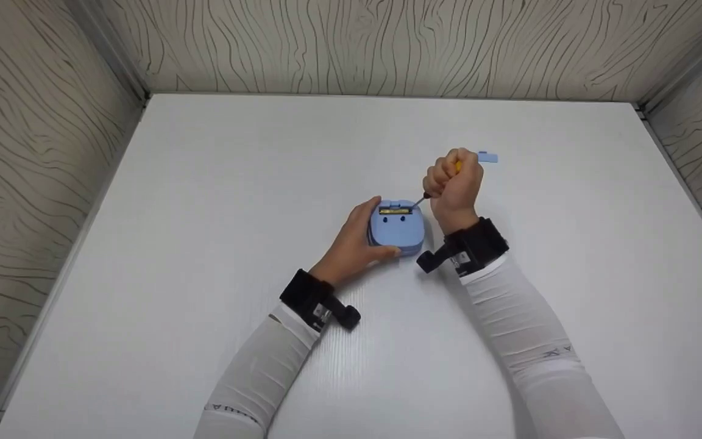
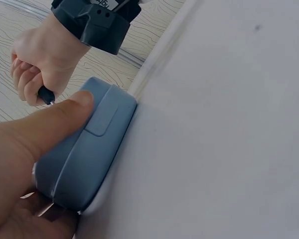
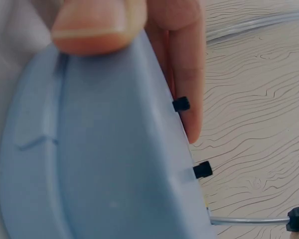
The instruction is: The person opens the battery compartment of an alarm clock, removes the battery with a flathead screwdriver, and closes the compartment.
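A light blue rounded plastic device (image 1: 398,233) stands on the white table, its battery slot facing up. Inside the slot lies a yellowish battery (image 1: 395,211). My left hand (image 1: 354,242) holds the device from the left, thumb along the near side and fingers round the far side. In its fist, my right hand (image 1: 456,183) grips a screwdriver (image 1: 420,200) with a yellow and black handle. The screwdriver's thin metal shaft reaches down to the right end of the slot. Two small black knobs (image 3: 203,170) stick out of the device's top face.
A small light blue battery cover (image 1: 489,158) lies on the table (image 1: 253,164) beyond my right hand. Wood-patterned panels (image 1: 363,49) stand along the table's back and sides. Each wrist wears a black strap with a camera (image 1: 346,317).
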A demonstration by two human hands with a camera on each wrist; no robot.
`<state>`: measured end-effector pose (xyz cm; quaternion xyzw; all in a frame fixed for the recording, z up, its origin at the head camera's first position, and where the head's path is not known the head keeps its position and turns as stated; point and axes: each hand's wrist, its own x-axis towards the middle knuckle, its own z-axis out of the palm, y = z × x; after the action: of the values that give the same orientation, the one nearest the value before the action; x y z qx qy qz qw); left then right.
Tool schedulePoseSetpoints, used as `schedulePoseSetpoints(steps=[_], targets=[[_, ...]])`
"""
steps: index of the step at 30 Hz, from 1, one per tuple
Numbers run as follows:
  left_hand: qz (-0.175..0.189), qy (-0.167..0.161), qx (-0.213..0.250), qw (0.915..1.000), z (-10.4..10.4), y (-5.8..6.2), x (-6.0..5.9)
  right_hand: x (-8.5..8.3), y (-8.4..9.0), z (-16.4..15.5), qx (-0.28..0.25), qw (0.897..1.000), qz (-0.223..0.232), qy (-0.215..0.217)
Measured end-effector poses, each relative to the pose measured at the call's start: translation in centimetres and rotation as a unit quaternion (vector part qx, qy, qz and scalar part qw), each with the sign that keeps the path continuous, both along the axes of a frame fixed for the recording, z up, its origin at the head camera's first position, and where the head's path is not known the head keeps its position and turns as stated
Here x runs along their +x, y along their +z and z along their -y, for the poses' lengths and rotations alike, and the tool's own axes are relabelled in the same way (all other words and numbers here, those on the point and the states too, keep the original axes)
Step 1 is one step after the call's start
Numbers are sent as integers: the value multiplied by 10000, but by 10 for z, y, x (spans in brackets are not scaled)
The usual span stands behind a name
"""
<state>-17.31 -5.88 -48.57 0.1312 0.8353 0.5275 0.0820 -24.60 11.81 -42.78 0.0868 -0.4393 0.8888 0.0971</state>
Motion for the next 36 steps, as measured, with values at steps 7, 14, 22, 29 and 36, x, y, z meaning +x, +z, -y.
schedulePoseSetpoints(steps=[7, 14, 22, 29, 36], targets=[[-15, -8, -13, 10000, 0, -1, -1, -3, 0, -6, -184, 9991, 343, -141], [28, 7, 5, 10000, 1, -2, -1, -9, -4, -16, -810, 9916, 982, -225], [72, 6, -46, 10000, 0, -1, -1, -13, -8, -26, -1623, 9695, 1798, -370], [68, -2, -28, 10000, 2, 1, 0, -16, -11, -26, -1970, 9566, 2109, -408], [34, -19, -87, 10000, 2, 1, 0, -19, -14, -31, -2500, 9332, 2543, -448]])
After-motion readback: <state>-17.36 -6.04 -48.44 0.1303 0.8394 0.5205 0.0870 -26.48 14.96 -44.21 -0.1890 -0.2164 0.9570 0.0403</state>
